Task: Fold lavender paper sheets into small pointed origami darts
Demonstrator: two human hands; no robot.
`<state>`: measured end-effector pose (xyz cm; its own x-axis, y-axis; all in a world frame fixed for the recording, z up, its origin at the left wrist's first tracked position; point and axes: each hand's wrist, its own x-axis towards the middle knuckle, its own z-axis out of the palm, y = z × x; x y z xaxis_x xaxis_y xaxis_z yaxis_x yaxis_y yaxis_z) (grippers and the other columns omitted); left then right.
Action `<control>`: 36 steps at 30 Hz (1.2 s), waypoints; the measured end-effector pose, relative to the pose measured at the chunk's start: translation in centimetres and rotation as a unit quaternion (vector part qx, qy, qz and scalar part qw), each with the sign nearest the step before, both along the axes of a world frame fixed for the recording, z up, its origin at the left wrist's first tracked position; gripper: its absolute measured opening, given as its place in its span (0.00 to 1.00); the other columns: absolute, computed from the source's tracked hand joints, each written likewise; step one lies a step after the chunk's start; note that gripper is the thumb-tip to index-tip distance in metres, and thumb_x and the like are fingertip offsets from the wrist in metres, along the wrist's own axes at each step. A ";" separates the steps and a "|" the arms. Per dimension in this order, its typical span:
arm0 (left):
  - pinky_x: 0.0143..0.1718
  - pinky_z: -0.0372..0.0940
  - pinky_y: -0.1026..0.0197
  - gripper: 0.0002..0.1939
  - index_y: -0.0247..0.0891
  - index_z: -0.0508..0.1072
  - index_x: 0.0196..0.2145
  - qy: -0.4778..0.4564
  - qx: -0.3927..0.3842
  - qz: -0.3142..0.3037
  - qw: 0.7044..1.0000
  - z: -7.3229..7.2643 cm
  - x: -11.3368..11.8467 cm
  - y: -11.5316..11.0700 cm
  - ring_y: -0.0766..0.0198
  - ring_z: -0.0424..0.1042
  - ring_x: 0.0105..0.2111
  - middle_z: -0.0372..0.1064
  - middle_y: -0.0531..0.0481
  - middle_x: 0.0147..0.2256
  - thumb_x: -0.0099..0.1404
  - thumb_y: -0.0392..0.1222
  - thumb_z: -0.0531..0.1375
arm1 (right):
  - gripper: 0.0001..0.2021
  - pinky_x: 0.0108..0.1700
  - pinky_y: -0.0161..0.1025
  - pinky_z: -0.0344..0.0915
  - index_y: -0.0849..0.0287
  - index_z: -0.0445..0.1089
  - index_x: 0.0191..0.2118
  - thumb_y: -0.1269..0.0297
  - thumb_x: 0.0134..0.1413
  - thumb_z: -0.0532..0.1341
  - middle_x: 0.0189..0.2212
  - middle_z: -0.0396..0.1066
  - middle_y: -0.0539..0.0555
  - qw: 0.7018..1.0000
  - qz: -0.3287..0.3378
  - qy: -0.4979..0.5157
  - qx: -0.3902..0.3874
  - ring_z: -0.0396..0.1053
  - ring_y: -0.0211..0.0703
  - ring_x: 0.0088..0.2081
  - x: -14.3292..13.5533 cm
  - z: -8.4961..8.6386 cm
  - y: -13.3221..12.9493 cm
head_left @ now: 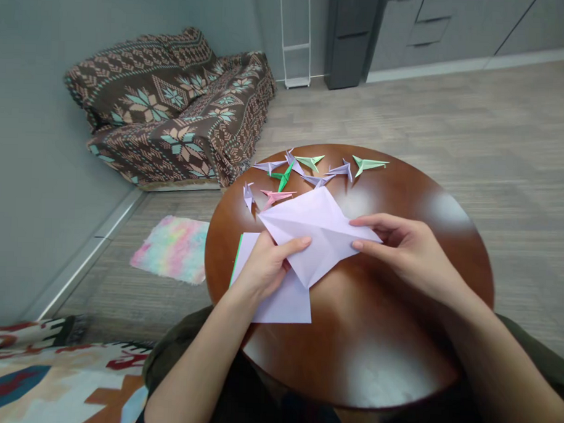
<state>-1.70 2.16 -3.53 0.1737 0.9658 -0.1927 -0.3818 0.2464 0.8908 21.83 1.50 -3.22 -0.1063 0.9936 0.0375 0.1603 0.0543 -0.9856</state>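
- One creased lilac origami sheet (318,231) is held over the round brown wooden surface (388,345), between the person's two hands.
- The left hand (268,266) is clamped on the sheet's lower left edge, its thumb lying on top and its other fingers largely hidden beneath.
- The right hand (401,240) is clamped on the sheet's pointed right corner, with thumb and forefinger on it.
- The sheet spreads out in an uneven, many-cornered shape, with fold lines running across it.
- Under the left hand, flat square paper (285,304) lies on the surface; it is lilac on top, and a green edge shows along its left side.
- Beyond the sheet, near the far rim, folded origami birds lie in a loose group: a pink bird (275,198), a deep green bird (283,176), pale green birds (369,165) and several lilac birds (248,197).
- The deep green bird overlaps a lilac one in this view.
- Left of the surface, a fluffy pastel rug (170,248) lies on the floor (533,183).
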 end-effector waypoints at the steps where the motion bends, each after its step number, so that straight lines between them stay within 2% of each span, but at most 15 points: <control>1: 0.58 0.70 0.47 0.32 0.37 0.74 0.56 0.020 0.015 0.005 1.000 -0.2 -0.1 0.1 0.44 0.76 0.54 0.79 0.39 0.50 0.55 0.40 0.75 | 0.16 0.39 0.38 0.71 0.56 0.81 0.45 0.56 0.51 0.74 0.38 0.83 0.53 1.000 -0.006 -0.013 0.009 0.78 0.45 0.38 0.1 0.1 0.0; 3: 0.60 0.68 0.45 0.30 0.37 0.73 0.56 0.071 0.075 0.040 0.994 -0.6 -0.3 0.4 0.43 0.74 0.57 0.76 0.37 0.54 0.57 0.45 0.74 | 0.13 0.39 0.38 0.71 0.55 0.82 0.43 0.56 0.53 0.74 0.37 0.83 0.53 0.999 -0.022 -0.031 0.032 0.78 0.45 0.37 0.5 0.6 -0.1; 5: 0.64 0.63 0.43 0.36 0.43 0.67 0.60 0.137 0.180 0.118 0.967 -0.5 -0.8 0.6 0.44 0.67 0.64 0.67 0.38 0.63 0.58 0.47 0.73 | 0.11 0.39 0.37 0.71 0.54 0.82 0.42 0.58 0.53 0.73 0.36 0.83 0.51 0.996 -0.042 -0.051 0.067 0.78 0.45 0.37 0.8 1.3 -0.3; 7: 0.69 0.56 0.41 0.46 0.50 0.58 0.67 0.217 0.307 0.203 0.904 0.3 -1.2 0.6 0.45 0.53 0.72 0.55 0.40 0.70 0.56 0.49 0.74 | 0.07 0.37 0.37 0.71 0.52 0.82 0.40 0.60 0.56 0.72 0.37 0.83 0.51 0.987 -0.055 -0.096 0.115 0.78 0.44 0.35 1.1 2.3 -0.8; 8: 0.71 0.52 0.40 0.46 0.51 0.57 0.68 0.256 0.365 0.200 0.873 1.0 -1.3 0.4 0.44 0.49 0.73 0.52 0.41 0.72 0.58 0.50 0.73 | 0.05 0.37 0.37 0.71 0.52 0.82 0.39 0.61 0.58 0.70 0.37 0.82 0.51 0.981 -0.050 -0.120 0.141 0.78 0.44 0.36 1.1 2.8 -1.0; 9: 0.71 0.51 0.40 0.43 0.50 0.58 0.68 0.288 0.415 0.165 0.847 1.8 -1.2 0.1 0.43 0.50 0.73 0.54 0.42 0.71 0.60 0.51 0.72 | 0.04 0.37 0.37 0.71 0.52 0.81 0.39 0.62 0.59 0.69 0.37 0.82 0.51 0.976 -0.034 -0.144 0.163 0.78 0.44 0.37 1.0 3.4 -1.4; 11: 0.72 0.48 0.40 0.37 0.48 0.64 0.66 0.341 0.472 0.037 0.812 3.5 -0.8 -0.6 0.44 0.55 0.71 0.63 0.43 0.67 0.63 0.50 0.70 | 0.03 0.39 0.37 0.71 0.52 0.81 0.40 0.64 0.61 0.68 0.36 0.82 0.50 0.963 0.031 -0.182 0.199 0.77 0.43 0.37 0.6 4.3 -2.0; 14: 0.72 0.50 0.40 0.43 0.46 0.60 0.69 0.375 0.493 -0.097 0.779 5.1 0.3 -1.7 0.42 0.54 0.71 0.60 0.42 0.69 0.60 0.51 0.71 | 0.08 0.42 0.36 0.72 0.50 0.79 0.46 0.66 0.62 0.68 0.39 0.82 0.49 0.956 0.086 -0.177 0.218 0.78 0.42 0.37 -0.3 5.1 -2.6; 16: 0.68 0.57 0.41 0.44 0.45 0.58 0.70 0.379 0.442 -0.161 0.797 5.3 1.0 -2.0 0.42 0.62 0.67 0.62 0.41 0.68 0.62 0.50 0.70 | 0.12 0.46 0.38 0.72 0.50 0.78 0.50 0.65 0.61 0.68 0.43 0.82 0.50 0.961 0.065 -0.153 0.220 0.79 0.44 0.41 -0.9 5.2 -2.8; 18: 0.64 0.63 0.45 0.40 0.45 0.60 0.70 0.346 0.367 -0.191 0.842 5.1 1.5 -1.9 0.45 0.70 0.62 0.69 0.42 0.63 0.65 0.47 0.68 | 0.16 0.47 0.41 0.73 0.49 0.77 0.53 0.64 0.60 0.70 0.44 0.82 0.51 0.971 0.031 -0.114 0.209 0.79 0.47 0.43 -1.3 5.2 -2.8; 21: 0.58 0.66 0.51 0.26 0.43 0.71 0.64 0.264 0.267 -0.187 0.908 4.4 2.0 -1.5 0.47 0.76 0.53 0.78 0.45 0.53 0.69 0.44 0.63 | 0.20 0.45 0.42 0.74 0.50 0.74 0.56 0.64 0.59 0.70 0.38 0.81 0.50 0.986 0.000 -0.048 0.160 0.79 0.46 0.40 -1.8 5.1 -2.6; 23: 0.53 0.68 0.52 0.18 0.41 0.79 0.56 0.235 0.219 -0.178 0.930 3.8 2.4 -1.2 0.47 0.78 0.47 0.80 0.47 0.48 0.72 0.45 0.58 | 0.22 0.45 0.43 0.75 0.51 0.72 0.57 0.63 0.58 0.70 0.37 0.81 0.51 0.993 -0.004 -0.017 0.121 0.79 0.47 0.39 -2.2 4.9 -2.5; 27: 0.53 0.67 0.54 0.16 0.39 0.81 0.51 0.171 0.197 -0.060 0.964 2.5 3.6 -1.2 0.49 0.77 0.47 0.80 0.46 0.47 0.73 0.46 0.58 | 0.24 0.51 0.48 0.74 0.53 0.71 0.56 0.57 0.55 0.72 0.45 0.79 0.56 0.994 -0.002 -0.048 0.094 0.78 0.50 0.44 -3.1 3.9 -2.3; 30: 0.59 0.64 0.54 0.16 0.39 0.80 0.51 0.105 0.188 0.003 0.977 1.9 4.3 -1.7 0.49 0.73 0.56 0.78 0.44 0.53 0.74 0.47 0.57 | 0.24 0.48 0.49 0.74 0.54 0.71 0.54 0.54 0.54 0.72 0.48 0.77 0.58 0.993 -0.017 -0.086 0.082 0.76 0.50 0.43 -3.6 3.1 -2.2; 36: 0.61 0.65 0.49 0.19 0.42 0.74 0.53 -0.063 0.103 0.059 0.991 1.4 4.4 -1.9 0.51 0.74 0.58 0.76 0.42 0.56 0.74 0.55 0.57 | 0.15 0.44 0.49 0.73 0.55 0.73 0.44 0.55 0.53 0.71 0.40 0.76 0.56 0.989 -0.048 -0.115 0.073 0.74 0.49 0.38 -4.4 2.4 -2.2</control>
